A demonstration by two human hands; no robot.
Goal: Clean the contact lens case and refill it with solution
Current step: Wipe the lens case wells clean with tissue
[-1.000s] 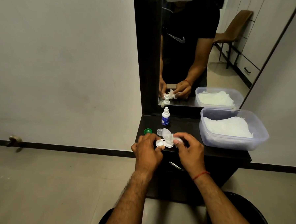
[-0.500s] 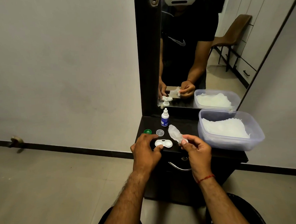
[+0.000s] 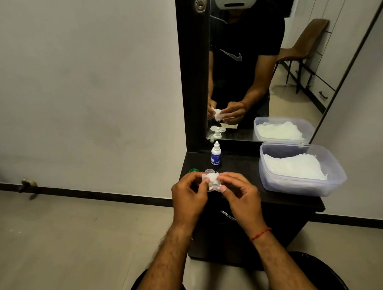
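— Hands first: where are they?

— Head view: left hand and right hand meet just above the near edge of the dark vanity top, fingers curled inward, each pinching a crumpled white tissue between them (palms face each other, a red thread on the right wrist).

— And the case?

— Hidden behind tissue and fingers; I cannot tell its axis or which way it points. Its green cap and clear cap lie at 12 o'clock from the left hand, just beyond the fingertips. The solution bottle stands upright, nozzle up, farther at 12.

— Surroundings?

— At 2 o'clock a clear plastic tub of white tissues; behind it a mirror, grey wall, beige floor.
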